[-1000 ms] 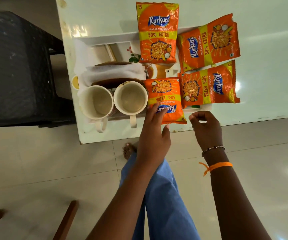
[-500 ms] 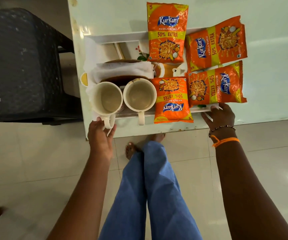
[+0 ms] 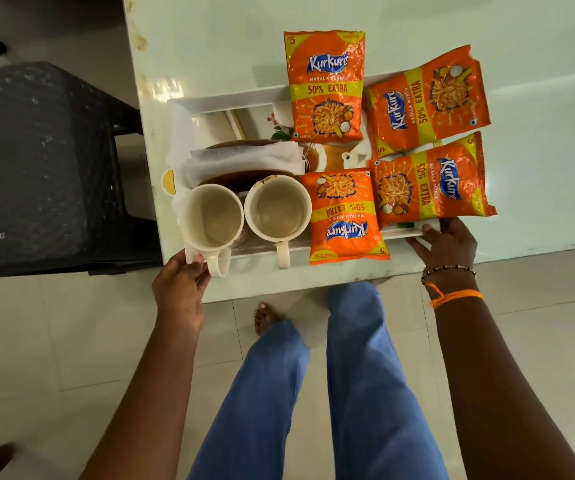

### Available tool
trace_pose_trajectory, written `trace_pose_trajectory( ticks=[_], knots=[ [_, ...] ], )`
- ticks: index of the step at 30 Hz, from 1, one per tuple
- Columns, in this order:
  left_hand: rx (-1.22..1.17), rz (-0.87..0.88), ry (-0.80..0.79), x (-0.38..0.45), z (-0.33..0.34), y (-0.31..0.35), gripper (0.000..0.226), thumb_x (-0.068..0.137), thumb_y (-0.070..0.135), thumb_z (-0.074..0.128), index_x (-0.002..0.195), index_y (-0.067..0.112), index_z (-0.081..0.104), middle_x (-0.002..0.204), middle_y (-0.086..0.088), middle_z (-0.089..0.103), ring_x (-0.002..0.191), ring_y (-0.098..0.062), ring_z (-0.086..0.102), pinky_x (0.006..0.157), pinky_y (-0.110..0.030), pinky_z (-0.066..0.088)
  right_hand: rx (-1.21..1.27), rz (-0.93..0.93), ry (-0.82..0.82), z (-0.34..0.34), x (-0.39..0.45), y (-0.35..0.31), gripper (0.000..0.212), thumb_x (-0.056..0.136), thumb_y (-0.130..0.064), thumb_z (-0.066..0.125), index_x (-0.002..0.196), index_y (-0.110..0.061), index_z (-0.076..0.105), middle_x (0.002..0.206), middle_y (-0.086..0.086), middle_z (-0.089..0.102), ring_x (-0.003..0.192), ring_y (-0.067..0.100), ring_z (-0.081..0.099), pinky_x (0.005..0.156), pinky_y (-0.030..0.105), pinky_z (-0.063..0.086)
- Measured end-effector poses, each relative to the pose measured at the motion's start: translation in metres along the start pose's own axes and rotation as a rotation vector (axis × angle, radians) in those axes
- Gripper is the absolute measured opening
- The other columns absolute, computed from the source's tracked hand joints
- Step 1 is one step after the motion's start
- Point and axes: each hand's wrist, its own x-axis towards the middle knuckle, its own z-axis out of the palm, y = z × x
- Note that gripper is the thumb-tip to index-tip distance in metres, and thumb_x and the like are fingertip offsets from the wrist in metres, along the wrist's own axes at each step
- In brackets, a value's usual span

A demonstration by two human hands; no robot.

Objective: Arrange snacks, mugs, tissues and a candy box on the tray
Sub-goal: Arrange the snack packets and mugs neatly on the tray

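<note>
tray (image 3: 230,102) gripped at near corners by left hand (image 3: 180,292), right hand (image 3: 447,242).

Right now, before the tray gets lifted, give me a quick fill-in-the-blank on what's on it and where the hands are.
1. The number of orange snack packets in view is ____.
2. The two cream mugs stand side by side with their handles pointing toward the ____.
3. The right hand grips the tray at its near ____ corner.
4. The left hand holds the tray edge next to the handle of the ____ mug.

Missing words: four; person; right; left
</note>
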Motion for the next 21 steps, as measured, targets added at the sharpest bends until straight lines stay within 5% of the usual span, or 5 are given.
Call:
trace_pose_trajectory(
  ticks=[4,8,18,21],
  knots=[
    [-0.031,0.015,-0.027,-0.012,0.032,0.005,0.036,0.084,-0.008,0.054,0.119,0.002,0.058,0.1,-0.007,0.065,0.095,-0.022,0.062,0.085,-0.033,0.051,0.014,-0.048,0.003,-0.015,0.021,-0.023,0.021,0.086,0.01,0.046,0.09,-0.008,0.055,0.083,-0.003,0.056,0.09,0.02,0.058,0.071,0.033,0.06],
    [-0.089,0.009,-0.051,-0.024,0.082,0.009,0.034,0.083,-0.011,0.051,0.114,0.001,0.059,0.086,-0.003,0.064,0.082,-0.017,0.062,0.079,-0.031,0.052,0.028,-0.069,0.008,-0.033,0.055,-0.058,0.022,0.086,0.011,0.046,0.089,-0.01,0.055,0.086,-0.002,0.057,0.101,0.027,0.056,0.084,0.041,0.054],
    [-0.133,0.016,-0.11,-0.045,0.212,0.013,0.024,0.084,-0.008,0.052,0.103,0.004,0.061,0.085,-0.002,0.066,0.077,-0.014,0.065,0.068,-0.024,0.056,0.014,-0.105,-0.016,-0.067,0.152,-0.139,0.033,0.086,0.011,0.044,0.078,-0.019,0.055,0.089,-0.002,0.057,0.104,0.028,0.055,0.085,0.042,0.055],
    [-0.126,0.011,-0.088,-0.045,0.237,0.012,0.023,0.085,-0.008,0.051,0.102,0.005,0.06,0.086,-0.003,0.065,0.079,-0.014,0.064,0.073,-0.027,0.055,0.015,-0.094,-0.024,-0.073,0.172,-0.15,0.036,0.086,0.012,0.044,0.078,-0.02,0.056,0.089,-0.002,0.058,0.102,0.027,0.055,0.072,0.032,0.06]
  ],
)
